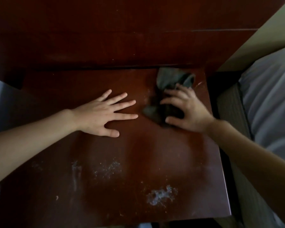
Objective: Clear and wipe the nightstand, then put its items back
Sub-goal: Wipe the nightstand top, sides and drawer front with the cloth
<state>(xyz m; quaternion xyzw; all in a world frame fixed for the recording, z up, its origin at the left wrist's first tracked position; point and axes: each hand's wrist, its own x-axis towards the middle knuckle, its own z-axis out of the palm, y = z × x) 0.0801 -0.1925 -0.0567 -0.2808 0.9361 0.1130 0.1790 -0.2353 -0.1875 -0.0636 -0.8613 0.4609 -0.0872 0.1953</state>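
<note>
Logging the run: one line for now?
stage: wiping | left hand: flat on nightstand | right hand: grips cloth, back right | dust patches: near front

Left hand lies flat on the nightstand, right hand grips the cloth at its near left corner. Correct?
No. The head view shows the right hand gripping the cloth at the far right corner of the nightstand. The left hand does lie flat on top.

Dim, soft-focused view; a faint sheen glints on the dark nightstand point(138, 162), with wide-angle bending at the edges.

Both forearms point(31, 134) bare (wrists point(69, 116) too).
</note>
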